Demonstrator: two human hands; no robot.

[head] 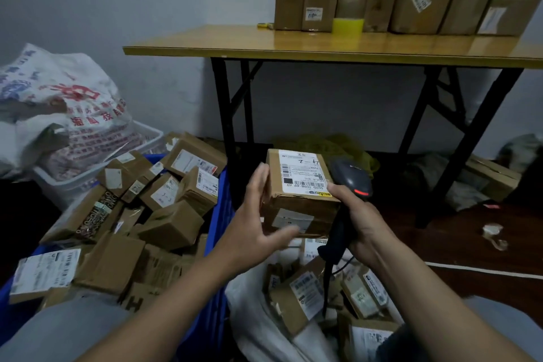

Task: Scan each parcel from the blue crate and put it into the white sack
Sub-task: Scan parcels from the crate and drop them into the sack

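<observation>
Left hand [258,214] clamps the top parcel [296,173] from its left side. The fingers run up the side face and the thumb reaches across the front of a second parcel [293,220] stacked right under it; the thumb is blurred. Top parcel's white label faces up, barcode toward the person.

Right hand [361,223] is wrapped round the handle of a dark scanner [351,175], forefinger stretched out and touching the near right corner of the label. The scanner head sits just right of the top parcel, red light lit.

Both parcels are up in the air between the two hands — not in the crate, not in the sack. Directly below the hands is the white sack [258,329], mouth open, labelled parcels inside. Left of the left hand is the blue crate [219,214], heaped with brown parcels.

Beyond the hands stands a folding table [293,48] with a row of open cardboard boxes [423,3]; far left, a printed sack [58,103].
</observation>
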